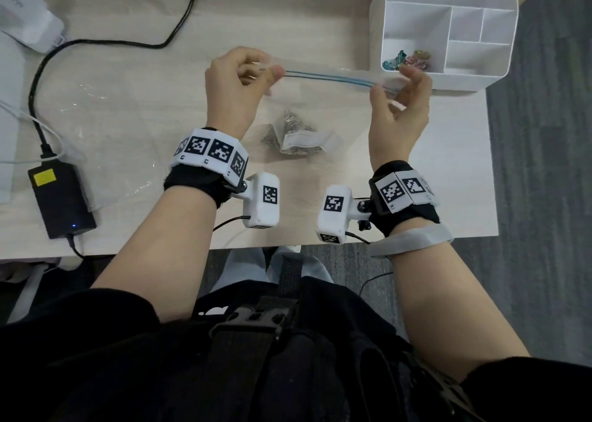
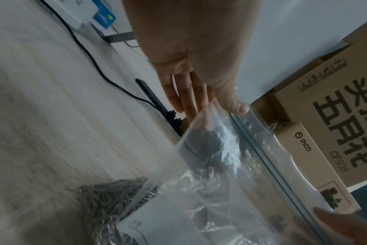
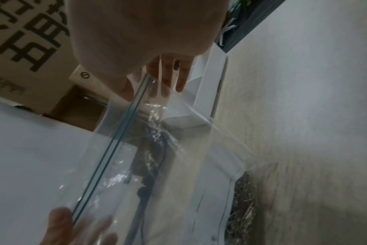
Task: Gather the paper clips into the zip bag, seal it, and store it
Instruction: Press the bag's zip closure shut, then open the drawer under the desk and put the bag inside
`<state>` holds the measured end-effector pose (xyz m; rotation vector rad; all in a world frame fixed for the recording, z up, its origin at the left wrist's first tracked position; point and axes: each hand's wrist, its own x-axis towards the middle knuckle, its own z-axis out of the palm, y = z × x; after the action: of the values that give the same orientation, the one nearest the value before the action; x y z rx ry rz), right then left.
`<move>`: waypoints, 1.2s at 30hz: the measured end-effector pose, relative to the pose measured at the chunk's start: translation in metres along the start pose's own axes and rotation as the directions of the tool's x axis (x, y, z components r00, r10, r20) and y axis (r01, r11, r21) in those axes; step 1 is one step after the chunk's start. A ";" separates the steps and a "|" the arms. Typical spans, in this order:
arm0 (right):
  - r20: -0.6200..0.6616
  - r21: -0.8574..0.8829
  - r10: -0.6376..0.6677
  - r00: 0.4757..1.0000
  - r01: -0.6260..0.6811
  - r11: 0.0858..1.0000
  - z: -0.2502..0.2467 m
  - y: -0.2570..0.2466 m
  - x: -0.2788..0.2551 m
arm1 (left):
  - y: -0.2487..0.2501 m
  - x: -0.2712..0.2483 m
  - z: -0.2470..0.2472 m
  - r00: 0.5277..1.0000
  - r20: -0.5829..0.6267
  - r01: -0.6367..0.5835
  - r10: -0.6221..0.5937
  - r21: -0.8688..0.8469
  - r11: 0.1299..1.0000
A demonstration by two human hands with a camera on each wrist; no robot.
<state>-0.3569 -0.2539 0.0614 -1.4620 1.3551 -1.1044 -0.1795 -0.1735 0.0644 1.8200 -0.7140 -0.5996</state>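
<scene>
Left hand [image 1: 232, 83], right hand [image 1: 400, 104] pinching zip bag [image 1: 330, 77], pale wooden desk [image 1: 128, 79], grey carpet [image 1: 544, 133]

The head view looks steeply down on the desk [image 1: 128, 79]. Each wrist view sits close behind its palm, aimed toward twelve o'clock. All three share the bag [image 1: 330, 77] [image 2: 230, 174] [image 3: 119, 149] and clips [image 1: 290, 130] [image 2: 107, 199] [image 3: 243, 199].

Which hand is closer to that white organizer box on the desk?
Right. The right hand pinches the bag's zip end right at the white organizer's front wall; the left hand pinches the far end, a bag's width away.
</scene>
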 end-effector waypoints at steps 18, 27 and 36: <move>0.226 -0.073 -0.467 0.855 0.493 0.867 0.124 -0.076 -0.096 | -0.048 -0.023 -0.140 0.996 -0.091 0.013 -0.016 -0.027 1.000; 0.686 -0.308 0.136 0.715 0.116 0.944 0.205 -0.041 -0.157 | -0.141 -0.034 -0.222 0.916 -0.116 0.396 -0.383 0.396 0.828; 0.704 -0.489 0.454 0.547 -0.089 0.867 0.249 -0.002 -0.182 | -0.170 -0.032 -0.217 0.867 -0.060 0.475 -0.495 0.402 0.783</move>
<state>-0.1215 -0.0691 -0.0136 -1.6446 1.0792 0.1436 -0.0189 0.0360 -0.0218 2.4189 -0.4070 -0.8847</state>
